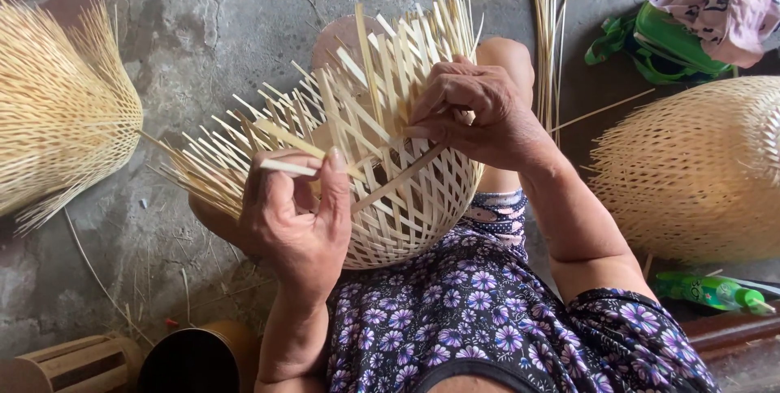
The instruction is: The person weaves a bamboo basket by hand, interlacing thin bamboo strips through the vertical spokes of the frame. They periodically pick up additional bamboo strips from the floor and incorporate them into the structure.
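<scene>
Basket (406, 198): I'm pinching a strip (288, 168) in my left hand (296, 222) while my right hand (479, 112), fingers closed on crossing strips beyond that pinch, is keeping the weave tight.

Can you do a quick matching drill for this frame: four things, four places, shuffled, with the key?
Things:
1. half-woven basket
2. green bottle
3. finished woven shade
4. dark round tin

Places:
A. bottom left, on the floor
B. right, beside the person's right arm
C. between left hand and right hand
D. lower right, lying on its side

Pairs: 1-C, 2-D, 3-B, 4-A
</scene>
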